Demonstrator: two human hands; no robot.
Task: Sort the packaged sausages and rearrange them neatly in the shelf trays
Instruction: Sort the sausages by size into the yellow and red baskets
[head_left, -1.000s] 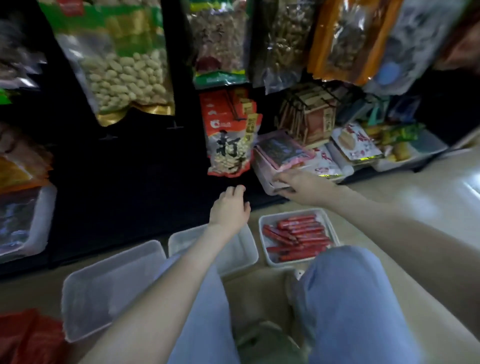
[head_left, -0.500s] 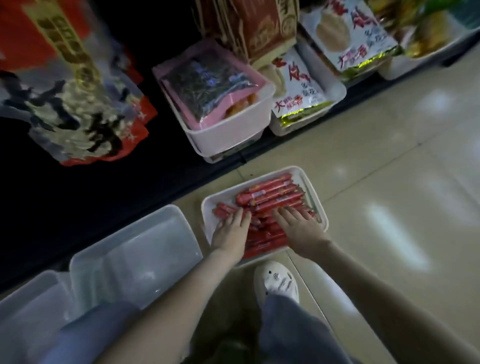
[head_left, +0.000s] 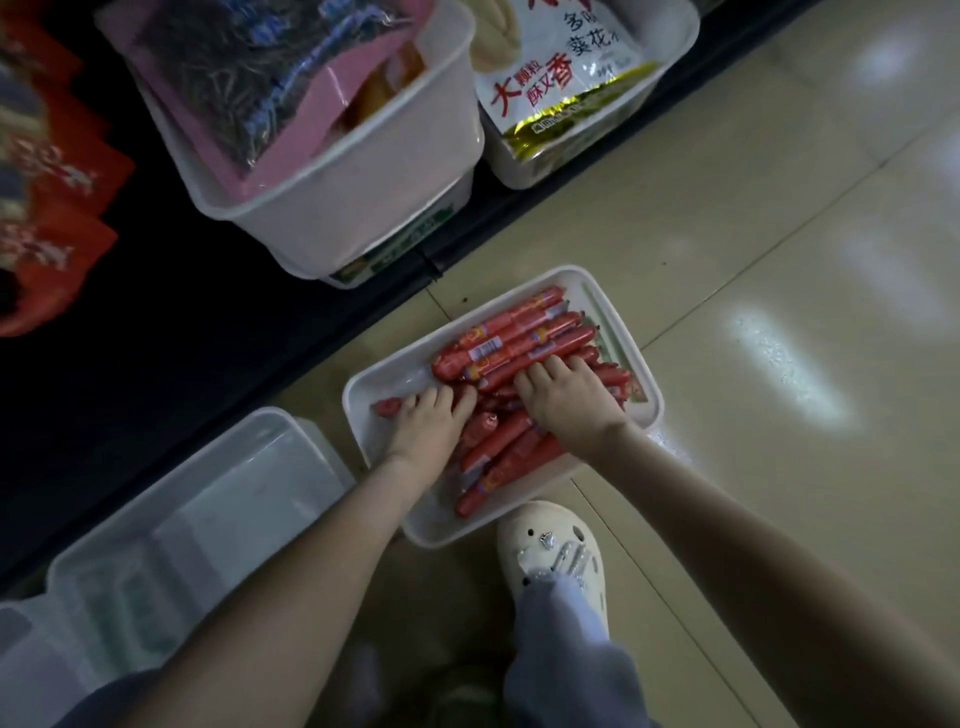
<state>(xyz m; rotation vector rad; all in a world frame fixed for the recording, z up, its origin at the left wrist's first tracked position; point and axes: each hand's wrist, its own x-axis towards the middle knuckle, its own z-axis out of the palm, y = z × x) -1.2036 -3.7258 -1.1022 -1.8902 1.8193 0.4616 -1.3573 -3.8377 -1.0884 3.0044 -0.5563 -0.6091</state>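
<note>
Pressing the piled sausages (head_left: 519, 338) in one white tray (head_left: 395, 374), the left hand (head_left: 431, 423) and right hand (head_left: 569, 402) lie flat, grip unclenched.

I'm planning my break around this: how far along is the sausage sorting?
Early on. Done: a few sausages at the far end of the white tray lie parallel. In hand: the left hand and right hand rest on the jumbled ones nearer the person. Left: lining those up; the clear tray beside it holds nothing, and no sausages show on the shelf.
</note>
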